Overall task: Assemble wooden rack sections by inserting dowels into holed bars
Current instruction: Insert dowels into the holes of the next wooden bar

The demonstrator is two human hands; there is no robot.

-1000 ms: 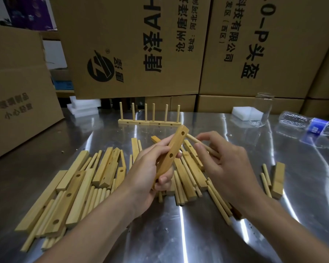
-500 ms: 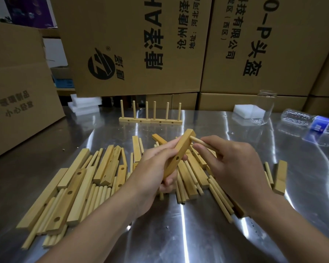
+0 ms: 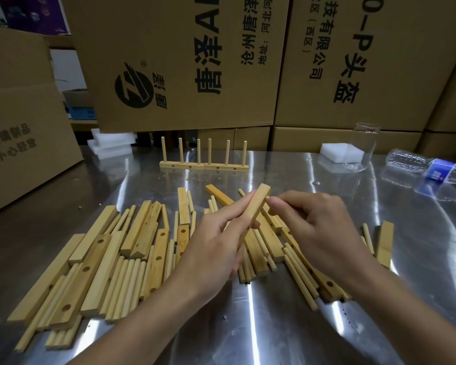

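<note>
A shiny metal tabletop (image 3: 274, 325) carries loose holed bars (image 3: 153, 256) and dowels (image 3: 127, 283) heaped at left and centre. Two finished rack sections (image 3: 204, 166) stand end to end at the back, between white foam blocks (image 3: 111, 144). A clear glass (image 3: 363, 146) stands far right, near a plastic bottle (image 3: 427, 167) lying on its side.

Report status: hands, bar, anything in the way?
Left hand grips bar, tilted. Right hand pinches dowel against bar's upper end. Nothing between them; loose pile lies beneath.

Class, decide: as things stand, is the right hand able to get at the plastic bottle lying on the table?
Probably not at once: the right hand pinches a dowel at the bar. Nothing stands between it and the bottle, though.
</note>
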